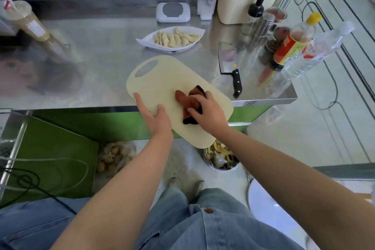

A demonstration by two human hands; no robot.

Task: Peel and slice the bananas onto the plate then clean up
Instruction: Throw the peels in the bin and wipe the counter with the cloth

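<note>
Stiff, light cutting board (162, 79) — left grip (156, 116) pinches its overhanging edge; right grip (208, 108), just beside, clutches the soft cloth (185, 101).

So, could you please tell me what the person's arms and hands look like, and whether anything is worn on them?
Both forearms are bare, with no sleeves in view. The left hand and right hand wear no gloves, and no watch, bracelet or ring is visible. Light blue denim with a brown button shows below.
</note>
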